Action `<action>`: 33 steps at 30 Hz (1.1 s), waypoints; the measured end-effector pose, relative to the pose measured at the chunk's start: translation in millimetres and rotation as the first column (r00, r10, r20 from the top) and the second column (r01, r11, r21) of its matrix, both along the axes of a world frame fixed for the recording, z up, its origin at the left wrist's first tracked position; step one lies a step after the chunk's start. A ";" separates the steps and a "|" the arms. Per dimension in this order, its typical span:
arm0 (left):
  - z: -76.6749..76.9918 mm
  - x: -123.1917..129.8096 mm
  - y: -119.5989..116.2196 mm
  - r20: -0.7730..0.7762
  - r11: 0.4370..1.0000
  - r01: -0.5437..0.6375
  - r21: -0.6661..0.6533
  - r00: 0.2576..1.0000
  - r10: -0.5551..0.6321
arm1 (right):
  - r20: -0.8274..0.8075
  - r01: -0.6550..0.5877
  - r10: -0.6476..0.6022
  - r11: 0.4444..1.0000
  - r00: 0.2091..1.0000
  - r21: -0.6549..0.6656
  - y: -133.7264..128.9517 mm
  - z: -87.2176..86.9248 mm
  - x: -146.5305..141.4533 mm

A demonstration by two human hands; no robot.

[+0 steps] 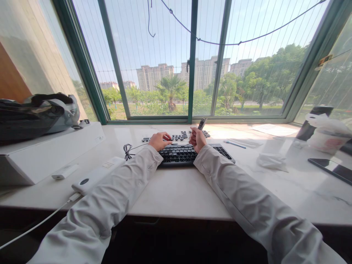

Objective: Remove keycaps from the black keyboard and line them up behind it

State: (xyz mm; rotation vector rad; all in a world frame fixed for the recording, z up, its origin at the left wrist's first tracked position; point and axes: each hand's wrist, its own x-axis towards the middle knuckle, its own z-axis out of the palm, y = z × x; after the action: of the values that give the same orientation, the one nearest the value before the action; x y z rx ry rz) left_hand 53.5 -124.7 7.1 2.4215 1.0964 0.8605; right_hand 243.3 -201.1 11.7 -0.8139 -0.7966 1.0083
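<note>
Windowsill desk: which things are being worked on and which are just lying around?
In hand: black computer keyboard; loose black keycaps; small grey tool in right hand; left hand.
Lying about: white power bank; black phone; crumpled tissue; blue pen.

Both arms in white sleeves stretch out over a black computer keyboard [187,153] on the pale marble tabletop [176,190]. The left hand [159,140] rests on loose black keycaps [178,137] lined up behind it, and the right hand [197,139] has a grip on a small dark tool [202,123] pointing up. A smartphone [331,169] lies far right.
</note>
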 end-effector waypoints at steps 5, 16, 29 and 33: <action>2.0 -0.1 0.4 -0.021 0.993 -0.042 0.108 0.999 0.045 | 0.002 0.009 -0.009 1.000 1.000 -0.020 -3.1 1.5 -1.9; -2.4 0.0 8.1 0.003 0.976 -0.101 0.191 0.995 0.102 | 0.027 0.008 -0.007 1.000 1.000 -0.020 0.4 -2.0 0.9; -1.5 0.0 7.3 -0.031 0.981 -0.059 0.185 0.997 0.065 | 0.088 0.031 -0.027 0.999 0.996 -0.041 0.4 -0.6 1.3; 0.8 0.0 0.2 -0.003 0.980 -0.020 0.200 1.000 0.021 | 0.372 0.123 -0.093 0.991 0.924 -0.059 -2.5 1.4 3.7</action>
State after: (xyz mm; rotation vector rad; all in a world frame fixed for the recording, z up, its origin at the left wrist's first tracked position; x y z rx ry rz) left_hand 53.5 -124.5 7.9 2.5787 1.0852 1.0167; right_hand 247.0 -203.6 13.1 -1.1267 -1.0225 0.8019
